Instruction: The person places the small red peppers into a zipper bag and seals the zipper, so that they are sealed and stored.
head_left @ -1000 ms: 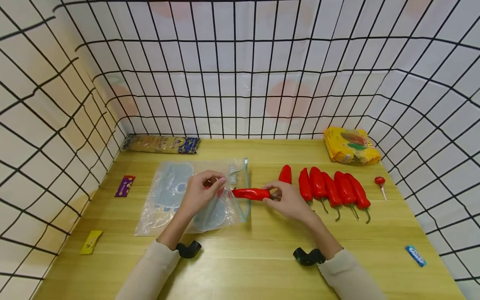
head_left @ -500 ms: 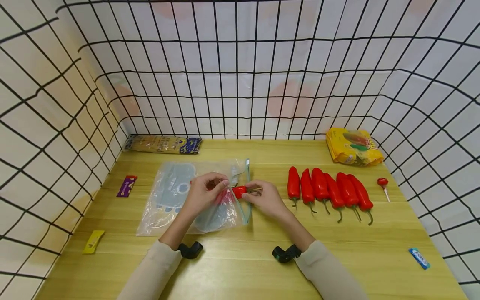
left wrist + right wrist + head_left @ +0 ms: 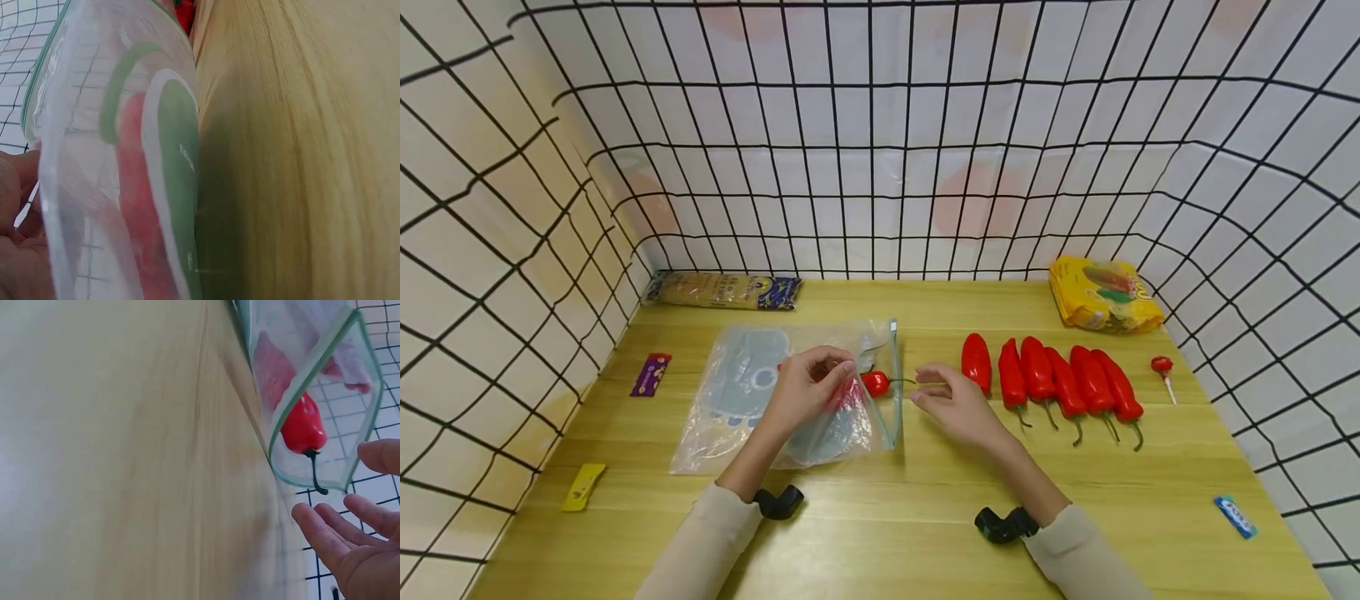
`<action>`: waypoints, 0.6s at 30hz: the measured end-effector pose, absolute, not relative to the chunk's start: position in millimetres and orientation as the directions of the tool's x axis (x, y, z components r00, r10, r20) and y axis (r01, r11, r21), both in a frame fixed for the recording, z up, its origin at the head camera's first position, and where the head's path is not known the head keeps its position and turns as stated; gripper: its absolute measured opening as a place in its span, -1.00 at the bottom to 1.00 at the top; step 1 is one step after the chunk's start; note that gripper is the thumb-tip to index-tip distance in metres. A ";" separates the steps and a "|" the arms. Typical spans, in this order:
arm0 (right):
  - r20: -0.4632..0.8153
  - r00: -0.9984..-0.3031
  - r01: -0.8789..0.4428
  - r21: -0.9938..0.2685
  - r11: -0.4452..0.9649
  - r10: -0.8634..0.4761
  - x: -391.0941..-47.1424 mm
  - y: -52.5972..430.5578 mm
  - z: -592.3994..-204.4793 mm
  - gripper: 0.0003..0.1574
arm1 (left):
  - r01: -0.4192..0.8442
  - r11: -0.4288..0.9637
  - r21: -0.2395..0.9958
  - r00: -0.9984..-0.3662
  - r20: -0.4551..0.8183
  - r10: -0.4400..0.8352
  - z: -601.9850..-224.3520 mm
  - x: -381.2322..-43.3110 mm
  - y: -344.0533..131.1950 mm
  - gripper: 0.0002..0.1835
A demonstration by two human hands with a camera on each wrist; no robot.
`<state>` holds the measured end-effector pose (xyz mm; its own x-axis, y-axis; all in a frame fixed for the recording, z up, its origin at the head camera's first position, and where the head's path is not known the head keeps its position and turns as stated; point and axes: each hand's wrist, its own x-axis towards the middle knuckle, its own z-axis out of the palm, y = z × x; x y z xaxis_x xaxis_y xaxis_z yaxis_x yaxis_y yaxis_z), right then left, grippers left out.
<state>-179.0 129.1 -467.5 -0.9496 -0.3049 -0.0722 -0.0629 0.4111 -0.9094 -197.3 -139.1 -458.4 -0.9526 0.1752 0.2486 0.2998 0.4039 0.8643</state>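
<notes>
A clear zip bag (image 3: 730,425) with a pale blue print lies on the table, its green-edged mouth facing right. My left hand (image 3: 801,387) pinches the bag's upper layer near the mouth, lifting it. Inside lies a red pepper (image 3: 304,425), its stem poking out at the mouth; more red shows through the plastic in the left wrist view. Just right of the mouth, my right hand (image 3: 962,404) holds nothing, its fingers apart from the stem. To its right, several red peppers (image 3: 1037,371) lie in a row, stems mostly toward me.
Black wire mesh (image 3: 872,167) walls the table at the back and sides. A noodle pack (image 3: 722,290) and a yellow packet (image 3: 1105,293) lie along the back. A lollipop (image 3: 1162,367), a blue packet (image 3: 1235,517), a purple bar (image 3: 651,374) and a yellow sachet (image 3: 583,487) lie at the sides.
My right hand has pushed the pepper leftward into the bag, let go of it, and drawn back to the right. My left hand has kept its pinch on the bag.
</notes>
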 end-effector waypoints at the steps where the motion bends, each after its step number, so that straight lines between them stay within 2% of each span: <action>1: -0.072 -0.947 -0.064 -0.913 0.404 -0.313 -176.8 130.9 -466.9 -0.35 | 0.298 0.405 0.864 -0.953 0.248 0.174 -458.2 -196.9 -139.5 -0.79; 5: -0.051 -0.932 -0.089 -0.928 0.363 -0.360 -170.5 131.1 -466.3 -0.34 | 0.298 0.405 0.864 -0.954 0.251 0.167 -457.7 -195.9 -140.7 -0.79; 12: -0.022 -0.913 -0.129 -0.931 0.341 -0.407 -165.7 110.5 -470.4 -0.52 | 0.305 0.392 0.868 -0.952 0.265 0.156 -455.2 -195.2 -138.4 -0.82; 18: -0.033 -0.908 -0.122 -0.933 0.339 -0.419 -162.6 96.7 -465.3 -0.52 | 0.299 0.382 0.875 -0.954 0.259 0.154 -454.0 -194.8 -136.9 -0.80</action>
